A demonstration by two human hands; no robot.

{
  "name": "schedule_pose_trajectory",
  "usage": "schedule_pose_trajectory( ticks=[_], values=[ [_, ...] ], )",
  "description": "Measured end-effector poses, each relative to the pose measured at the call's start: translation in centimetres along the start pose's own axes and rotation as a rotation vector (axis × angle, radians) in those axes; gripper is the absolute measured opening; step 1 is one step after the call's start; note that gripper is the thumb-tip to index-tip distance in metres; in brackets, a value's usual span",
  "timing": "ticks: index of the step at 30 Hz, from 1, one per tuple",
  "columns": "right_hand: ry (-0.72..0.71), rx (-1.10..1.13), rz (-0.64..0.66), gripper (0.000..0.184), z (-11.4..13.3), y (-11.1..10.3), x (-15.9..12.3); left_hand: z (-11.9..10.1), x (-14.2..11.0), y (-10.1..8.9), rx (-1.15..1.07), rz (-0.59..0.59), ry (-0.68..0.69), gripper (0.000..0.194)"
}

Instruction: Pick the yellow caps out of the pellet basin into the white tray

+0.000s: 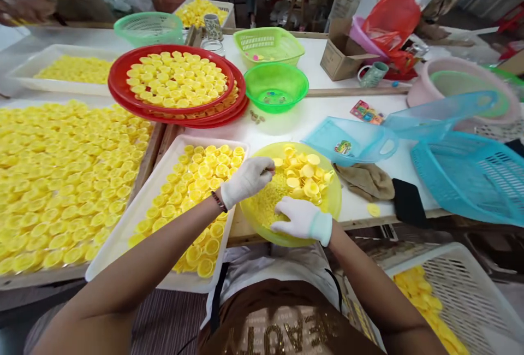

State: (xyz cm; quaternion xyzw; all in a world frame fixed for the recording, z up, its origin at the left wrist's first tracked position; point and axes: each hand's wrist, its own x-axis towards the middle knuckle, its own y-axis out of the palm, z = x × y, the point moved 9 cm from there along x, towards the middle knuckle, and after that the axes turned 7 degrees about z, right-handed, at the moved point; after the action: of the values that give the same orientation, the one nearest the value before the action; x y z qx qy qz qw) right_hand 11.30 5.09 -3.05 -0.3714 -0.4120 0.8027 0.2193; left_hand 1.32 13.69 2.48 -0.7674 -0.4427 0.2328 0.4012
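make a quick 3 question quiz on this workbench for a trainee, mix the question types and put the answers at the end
1. True or false: the left hand and the right hand are both bare.

2. What colour are the small round pieces in the white tray just left of the yellow bowl?
a) red
b) blue
c) yellow

3. Fill the gap: the crumpled brown cloth lies to the ____ of the yellow bowl.

Key
1. False: both are gloved in white.
2. c
3. right
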Motion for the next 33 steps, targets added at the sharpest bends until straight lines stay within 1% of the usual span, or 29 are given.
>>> schedule_pose_trajectory(
  ticks=[2,4,6,8,10,15,17,19,21,24,26,28,30,31,33],
  values=[
    [-0.042,0.034,0.015,0.028,-0.3,0.3,-0.1,-1.1,2.1,2.2,0.055,0.042,0.026,0.020],
    [-0.088,0.068,0.005,0.022,-0.4,0.3,-0.2,-1.8,3.8,4.0,0.100,0.065,0.021,0.018],
    [-0.119,0.113,-0.016,0.020,-0.5,0.3,-0.4,-2.1,4.8,5.1,0.129,0.075,0.000,0.015],
    [-0.127,0.168,-0.042,0.020,-0.7,0.2,-0.5,-2.3,5.1,5.5,0.154,0.083,-0.027,0.015],
    [-0.133,0.220,-0.062,0.017,-1.0,0.1,-0.7,-2.2,4.8,5.2,0.170,0.090,-0.057,0.017],
    [-0.168,0.283,-0.047,0.014,-1.0,0.3,-0.3,-0.9,3.0,2.0,0.195,0.095,-0.139,0.019],
    [-0.157,0.280,-0.035,0.012,-0.9,0.4,0.1,-0.6,2.6,1.5,0.200,0.108,-0.147,0.018],
    [-0.133,0.273,-0.033,0.011,-1.0,0.4,0.4,-0.5,2.7,2.0,0.207,0.125,-0.151,0.017],
    [-0.113,0.254,-0.042,0.012,-1.0,0.4,0.4,-0.7,3.0,3.2,0.223,0.134,-0.154,0.018],
    [-0.131,0.206,-0.052,0.016,-0.8,0.4,0.0,-1.3,3.7,4.9,0.260,0.140,-0.154,0.020],
    [-0.152,0.194,-0.053,0.018,-0.7,0.4,-0.4,-1.6,3.8,5.0,0.283,0.137,-0.152,0.021],
    [-0.151,0.212,-0.064,0.019,-0.8,0.4,-0.6,-1.8,3.5,3.9,0.302,0.116,-0.151,0.022],
    [-0.131,0.233,-0.080,0.019,-1.0,0.2,-0.6,-1.8,3.0,2.1,0.318,0.096,-0.180,0.023],
    [-0.119,0.238,-0.084,0.019,-1.1,0.1,-0.6,-1.6,2.6,1.3,0.326,0.109,-0.210,0.023],
    [-0.101,0.239,-0.077,0.017,-1.2,0.1,-0.4,-0.9,1.8,0.5,0.334,0.194,-0.278,0.020]
  ],
)
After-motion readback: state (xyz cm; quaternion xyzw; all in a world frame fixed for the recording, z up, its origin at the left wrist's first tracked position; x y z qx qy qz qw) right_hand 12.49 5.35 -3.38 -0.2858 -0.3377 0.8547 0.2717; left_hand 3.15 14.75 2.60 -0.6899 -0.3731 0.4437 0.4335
